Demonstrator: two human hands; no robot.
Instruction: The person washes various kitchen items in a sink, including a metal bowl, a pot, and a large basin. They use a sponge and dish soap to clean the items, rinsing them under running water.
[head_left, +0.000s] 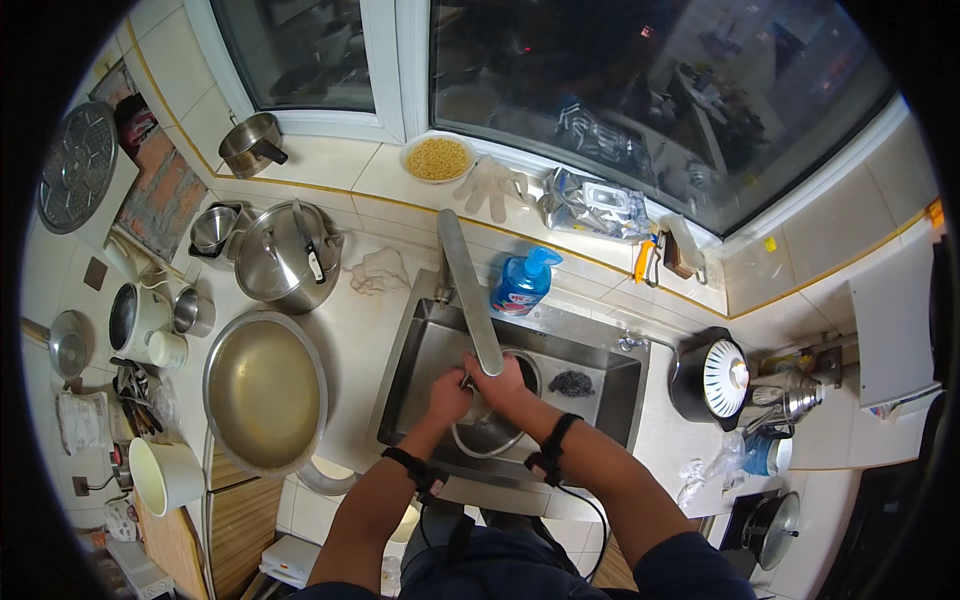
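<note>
Both my hands are in the stainless steel sink (401, 352), below the end of the metal faucet (471, 300). My left hand (450, 396) has its fingers curled and meets the right one at the fingertips. My right hand (496, 381) is partly covered by the faucet's spout. Something small and dark shows between them, but I cannot tell what it is or which hand has it. Under the hands is a round metal bowl (487, 442) resting in the sink. Right of the bowl lies a dark scouring pad (572, 384).
A blue pump bottle (523, 281) stands behind the sink. On the left counter are a large metal basin (266, 390) of cloudy liquid and a lidded pot (281, 255) with a knife (307, 244) on top. Right of the sink stands a black pot (701, 382).
</note>
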